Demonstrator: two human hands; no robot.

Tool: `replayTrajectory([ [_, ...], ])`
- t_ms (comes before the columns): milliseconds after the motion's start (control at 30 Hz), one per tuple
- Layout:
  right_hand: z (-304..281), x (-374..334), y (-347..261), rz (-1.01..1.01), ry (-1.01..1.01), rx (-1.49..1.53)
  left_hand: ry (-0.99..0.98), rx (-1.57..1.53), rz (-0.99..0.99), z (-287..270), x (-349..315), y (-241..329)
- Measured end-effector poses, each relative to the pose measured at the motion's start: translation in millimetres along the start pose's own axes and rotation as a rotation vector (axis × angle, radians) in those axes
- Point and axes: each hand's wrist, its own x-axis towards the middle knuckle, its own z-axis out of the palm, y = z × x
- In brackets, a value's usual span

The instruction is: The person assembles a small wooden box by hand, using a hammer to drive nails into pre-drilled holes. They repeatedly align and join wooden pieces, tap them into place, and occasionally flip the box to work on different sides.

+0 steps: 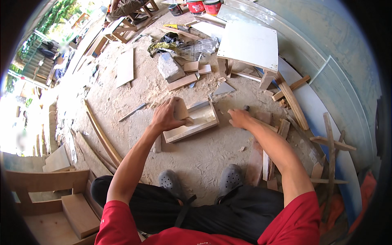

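Observation:
My left hand (164,116) is closed round a small flat wooden piece (180,110), tilted over a shallow open wooden box (198,126). The box lies on the floor in front of my feet, its light inside facing up. To the right of the box, my right hand (240,118) is closed, apart from it. A dark rounded end (246,108), looking like a hammer's head, shows beside this hand; my hand and forearm hide most of the tool.
A white-topped stool (249,45) stands beyond the box. Wood offcuts (265,155) and crossed sticks (330,143) lie on the right. A stone block (170,67) sits ahead. At lower left is a wooden frame (49,179). Another person (122,10) sits far off.

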Motion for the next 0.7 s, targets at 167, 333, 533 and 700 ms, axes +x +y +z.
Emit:
replayTrajectory([
  [167,4,2,4,0.000,-0.008,-0.039,-0.095,0.090,-0.046,-4,13,8],
  [333,6,4,5,-0.010,0.014,-0.043,0.061,-0.067,-0.326,7,22,14],
  [533,15,4,10,-0.070,0.088,-0.063,0.125,-0.042,-0.361,12,27,16],
  [700,17,3,8,-0.079,0.077,-0.121,0.122,-0.042,-0.381,8,27,18],
])
